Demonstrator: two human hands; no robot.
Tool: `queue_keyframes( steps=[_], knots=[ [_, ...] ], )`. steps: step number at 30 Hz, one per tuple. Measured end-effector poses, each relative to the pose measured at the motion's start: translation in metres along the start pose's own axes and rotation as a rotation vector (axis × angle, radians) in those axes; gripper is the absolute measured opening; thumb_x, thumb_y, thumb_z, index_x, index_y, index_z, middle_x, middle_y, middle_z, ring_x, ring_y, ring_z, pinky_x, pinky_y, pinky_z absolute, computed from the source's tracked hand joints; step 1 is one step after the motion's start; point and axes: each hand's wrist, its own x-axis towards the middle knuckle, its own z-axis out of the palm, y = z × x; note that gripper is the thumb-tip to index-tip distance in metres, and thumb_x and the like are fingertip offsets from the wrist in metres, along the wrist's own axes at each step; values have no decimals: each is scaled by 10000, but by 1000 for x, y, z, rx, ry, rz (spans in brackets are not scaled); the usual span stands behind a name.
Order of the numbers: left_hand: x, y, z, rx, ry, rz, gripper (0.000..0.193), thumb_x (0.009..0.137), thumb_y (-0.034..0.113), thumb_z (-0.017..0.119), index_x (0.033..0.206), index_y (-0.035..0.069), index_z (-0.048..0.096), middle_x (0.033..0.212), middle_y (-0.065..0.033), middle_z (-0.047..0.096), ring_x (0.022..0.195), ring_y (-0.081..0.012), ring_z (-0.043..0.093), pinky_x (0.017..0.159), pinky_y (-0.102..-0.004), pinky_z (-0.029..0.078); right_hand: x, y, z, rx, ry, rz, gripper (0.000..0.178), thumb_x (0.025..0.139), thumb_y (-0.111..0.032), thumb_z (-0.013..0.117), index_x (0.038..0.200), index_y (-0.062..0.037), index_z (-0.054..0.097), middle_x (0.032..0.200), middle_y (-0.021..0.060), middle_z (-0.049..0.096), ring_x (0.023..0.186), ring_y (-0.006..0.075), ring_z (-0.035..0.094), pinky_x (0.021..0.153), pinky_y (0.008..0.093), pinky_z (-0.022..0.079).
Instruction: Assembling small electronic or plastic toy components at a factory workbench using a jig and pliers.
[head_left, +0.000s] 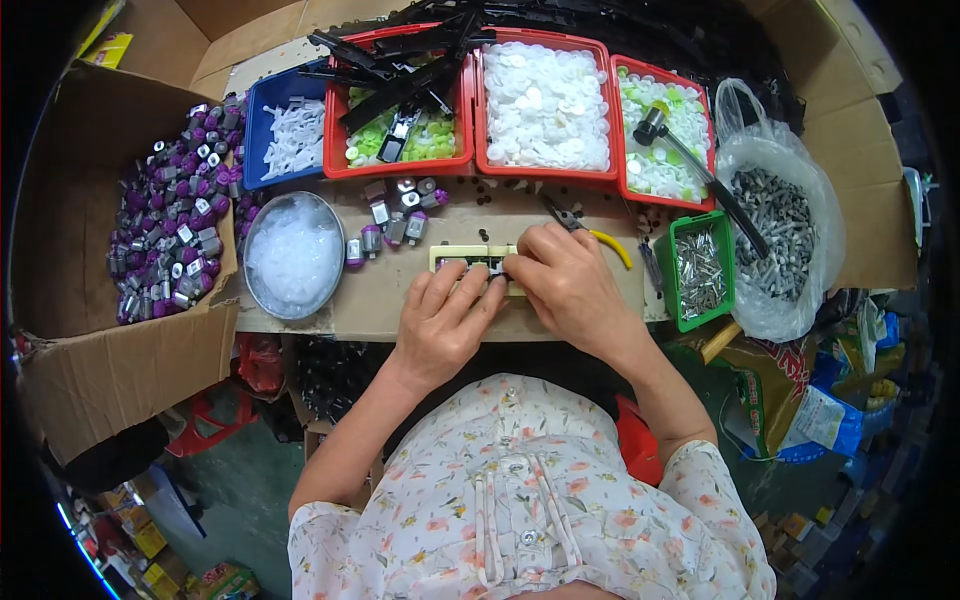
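Observation:
A small cream rectangular frame [440, 252] with dark parts inside lies on the cardboard worktop in front of me. My left hand [447, 312] is closed over its near left side, fingertips pressed on the frame. My right hand [572, 288] is closed in a pinch at the frame's right end; its fingers hide whatever small piece they hold. Just beyond the right hand lie pliers [610, 245] with a yellow handle. Several grey and purple small motors [395, 225] lie loose past the left hand.
At left are a cardboard box [120, 360] of motors and a bowl [250, 285] of whitish grease-like stuff. Behind stand a blue tray [255, 135] and red trays [478, 110] of plastic pieces. At right are a green basket [730, 275], a hammer [735, 205] and a plastic bag [820, 210].

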Motion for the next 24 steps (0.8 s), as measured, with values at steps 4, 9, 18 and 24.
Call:
queue_keyframes(
  steps=[4, 9, 18, 24],
  knots=[
    [-1, -2, 2, 65, -20, 5, 252, 798, 170, 713, 1029, 72, 702, 1080, -61, 640, 1033, -243, 574, 844, -383, 429, 2, 8, -3, 108, -28, -7, 214, 745, -55, 694, 955, -56, 658, 873, 70, 546, 859, 249, 575, 697, 380, 409],
    [1, -5, 4, 63, -13, 20, 246, 816, 172, 704, 1042, 74, 699, 1080, -60, 640, 1037, -240, 574, 854, -388, 426, 3, 5, -1, 92, 34, 16, 271, 735, -45, 685, 1005, -49, 661, 901, 96, 548, 874, 274, 573, 695, 395, 421],
    [-2, -7, 5, -15, 20, 70, 281, 774, 104, 751, 1051, 77, 708, 1130, -82, 631, 1037, -286, 569, 794, -422, 429, -10, 10, 11, 29, -6, -38, 263, 753, -74, 658, 1016, -55, 655, 946, 75, 538, 931, 266, 557, 731, 387, 426],
    [3, 1, -2, 52, -53, 38, 280, 783, 128, 762, 1052, 70, 710, 1123, -76, 620, 1059, -303, 555, 845, -426, 416, -12, 9, 9, 61, 7, -8, 247, 753, -79, 661, 999, -65, 659, 979, 74, 536, 986, 256, 544, 778, 394, 417]
  ],
)
